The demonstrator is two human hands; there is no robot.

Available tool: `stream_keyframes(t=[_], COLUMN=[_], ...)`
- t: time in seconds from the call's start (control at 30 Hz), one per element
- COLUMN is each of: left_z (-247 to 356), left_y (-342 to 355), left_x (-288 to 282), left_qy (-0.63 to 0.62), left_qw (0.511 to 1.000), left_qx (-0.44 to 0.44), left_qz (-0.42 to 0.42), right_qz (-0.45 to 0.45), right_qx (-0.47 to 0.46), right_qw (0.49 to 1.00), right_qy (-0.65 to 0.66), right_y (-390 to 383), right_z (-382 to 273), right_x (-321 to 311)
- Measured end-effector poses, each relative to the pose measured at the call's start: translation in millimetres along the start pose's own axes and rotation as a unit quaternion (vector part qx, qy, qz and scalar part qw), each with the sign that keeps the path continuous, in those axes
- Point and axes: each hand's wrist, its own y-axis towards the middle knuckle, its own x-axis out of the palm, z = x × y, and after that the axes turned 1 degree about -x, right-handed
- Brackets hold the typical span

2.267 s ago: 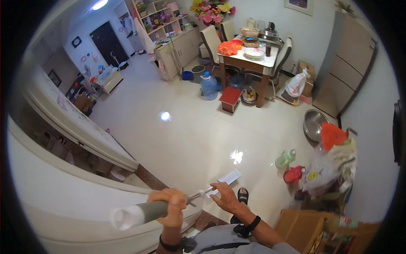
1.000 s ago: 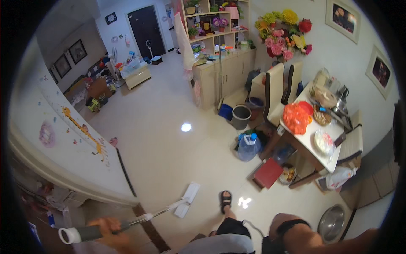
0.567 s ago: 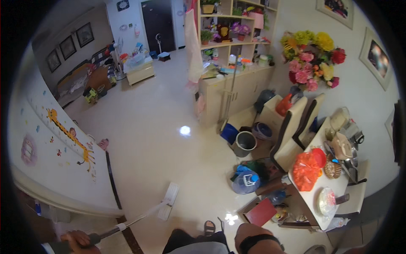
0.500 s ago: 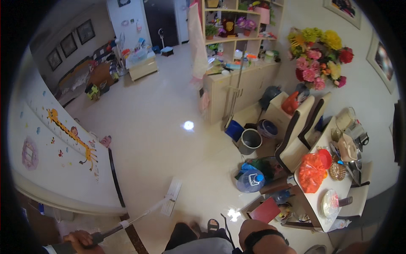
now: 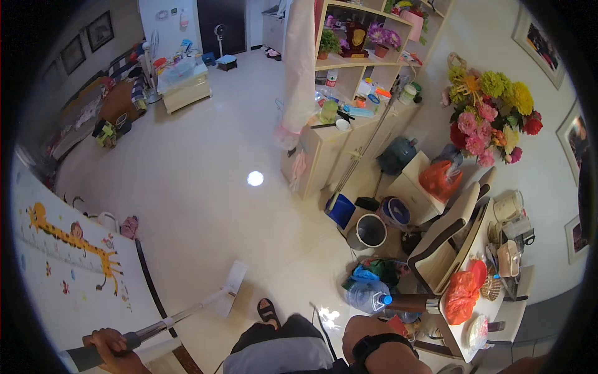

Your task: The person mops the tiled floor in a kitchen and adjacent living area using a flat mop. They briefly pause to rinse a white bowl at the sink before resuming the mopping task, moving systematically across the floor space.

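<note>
My left hand (image 5: 111, 349) is at the lower left, fingers wrapped round the dark grip of a flat mop. The mop's silver pole (image 5: 193, 308) slants up and right to a white rectangular head (image 5: 233, 288), which lies on the pale floor ahead of my feet. My right arm (image 5: 374, 343), with a black strap round it, is bent close to my body at the lower middle. Its fingers are hidden, so whether they hold anything does not show. One foot in a dark sandal (image 5: 268, 311) stands just right of the mop head.
Along the right are a large clear water bottle (image 5: 367, 295), a grey bucket (image 5: 369, 232), a blue dustpan (image 5: 340, 210), chairs (image 5: 445, 240) and a cluttered table (image 5: 464, 336). A white panel with giraffe stickers (image 5: 81, 249) borders the left. A shelf cabinet (image 5: 349, 149) stands farther ahead.
My view has shifted, and the room's things sit differently in the picture. A sandaled foot now shows farther forward on the left. The mop stays in my left hand, its head a little farther left.
</note>
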Motion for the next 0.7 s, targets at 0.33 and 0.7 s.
stream_keyframes(t=[0.33, 0.7], left_z=[-109.2, -184.5], left_y=[150.4, 284.6], left_x=[160.0, 330.0], left_qy=[-0.039, -0.001], left_qw=[0.998, 0.996], left_qx=[0.031, 0.066], left_qz=[-0.031, 0.054], right_qz=[0.029, -0.042], right_qx=[-0.031, -0.031], right_qw=[0.999, 0.987], right_qy=[-0.005, 0.154], right_y=[119.7, 314.6], right_z=[183.4, 410.9], right_x=[-72.5, -151.6])
